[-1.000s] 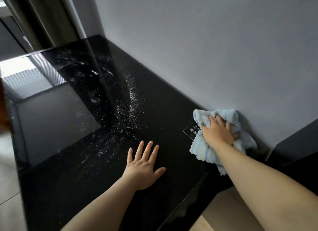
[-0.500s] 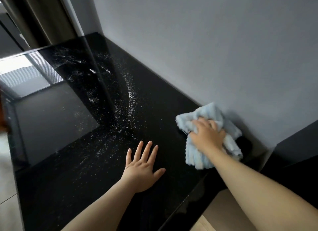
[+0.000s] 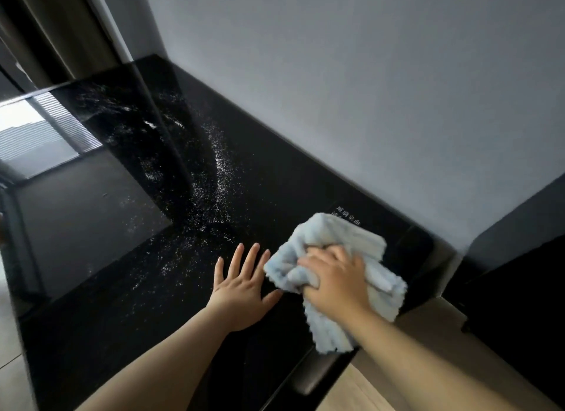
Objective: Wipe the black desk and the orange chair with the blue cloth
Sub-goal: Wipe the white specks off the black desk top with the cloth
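My right hand (image 3: 334, 279) grips the bunched blue cloth (image 3: 336, 236); my left hand (image 3: 241, 288) lies flat, fingers spread, on the black counter (image 3: 275, 181). The white specks (image 3: 220, 172) trail away ahead-left.

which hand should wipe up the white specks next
Right. The right hand grips the cloth on the desk; the left hand lies flat and empty, though nearer the specks.

black desk (image 3: 305, 196) with white specks (image 3: 220, 166), blue cloth (image 3: 336, 236)

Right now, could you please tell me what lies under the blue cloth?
The black desk, with white lettering peeking out beyond the blue cloth; the rest is covered.
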Available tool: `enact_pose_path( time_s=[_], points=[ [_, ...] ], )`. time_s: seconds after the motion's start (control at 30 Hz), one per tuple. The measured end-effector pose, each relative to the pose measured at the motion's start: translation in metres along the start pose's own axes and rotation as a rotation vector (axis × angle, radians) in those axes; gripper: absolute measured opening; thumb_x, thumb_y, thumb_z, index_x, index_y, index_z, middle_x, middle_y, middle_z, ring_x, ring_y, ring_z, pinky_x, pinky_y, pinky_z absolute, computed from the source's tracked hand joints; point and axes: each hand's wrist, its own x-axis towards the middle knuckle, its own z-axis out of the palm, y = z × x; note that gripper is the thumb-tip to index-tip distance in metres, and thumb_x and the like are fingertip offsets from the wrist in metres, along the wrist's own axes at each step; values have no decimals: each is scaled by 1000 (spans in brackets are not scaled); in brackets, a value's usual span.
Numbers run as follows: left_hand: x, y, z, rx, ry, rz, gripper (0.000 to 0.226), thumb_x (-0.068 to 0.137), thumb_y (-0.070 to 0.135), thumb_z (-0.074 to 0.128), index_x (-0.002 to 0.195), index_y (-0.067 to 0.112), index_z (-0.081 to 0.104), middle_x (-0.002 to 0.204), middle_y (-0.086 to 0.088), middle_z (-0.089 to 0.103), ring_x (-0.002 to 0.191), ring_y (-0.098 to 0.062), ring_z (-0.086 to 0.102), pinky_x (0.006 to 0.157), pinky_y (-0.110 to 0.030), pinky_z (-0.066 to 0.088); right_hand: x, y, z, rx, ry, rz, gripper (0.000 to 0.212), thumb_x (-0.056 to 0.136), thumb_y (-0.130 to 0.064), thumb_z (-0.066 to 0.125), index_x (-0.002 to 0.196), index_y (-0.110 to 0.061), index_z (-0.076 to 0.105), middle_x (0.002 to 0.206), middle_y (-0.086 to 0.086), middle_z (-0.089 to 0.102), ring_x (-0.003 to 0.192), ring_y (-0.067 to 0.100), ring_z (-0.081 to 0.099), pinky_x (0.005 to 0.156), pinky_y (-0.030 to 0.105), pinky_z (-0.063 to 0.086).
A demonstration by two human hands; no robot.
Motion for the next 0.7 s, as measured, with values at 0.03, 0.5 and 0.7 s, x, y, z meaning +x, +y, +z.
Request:
enact_pose_path(
  time_s=[0.03, 0.5, 0.7],
  points=[
    [0, 0, -2, -3, -20, 7, 82, 87, 70, 23, 147, 31, -17, 154, 9, -26, 138, -16, -31, 110, -47, -19, -10, -7, 0, 136, -25, -68, 24, 65, -32, 60, 87, -38, 65, 98, -24, 63, 95, 14, 55, 77, 36, 38],
    [-5, 0, -7, -45, 18, 21, 85, 87, 66, 36, 149, 31, -9, 156, 8, -19, 141, -16, -25, 113, -45, -15, -56, 4, -8, -72, -23, -1, 36, 64, -39, 57, 98, -40, 64, 113, -18, 59, 98, 20, 58, 70, 35, 40],
    [-15, 7, -4, -29, 62, 26, 76, 93, 61, 27, 149, 27, -11, 157, 5, -19, 142, -19, -24, 114, -45, -12, -10, 75, -44, 1, -17, 557, 52, 90, -43, 50, 139, -30, 37, 153, 0, 21, 135, 29, 20, 109, 45, 25]
  ],
)
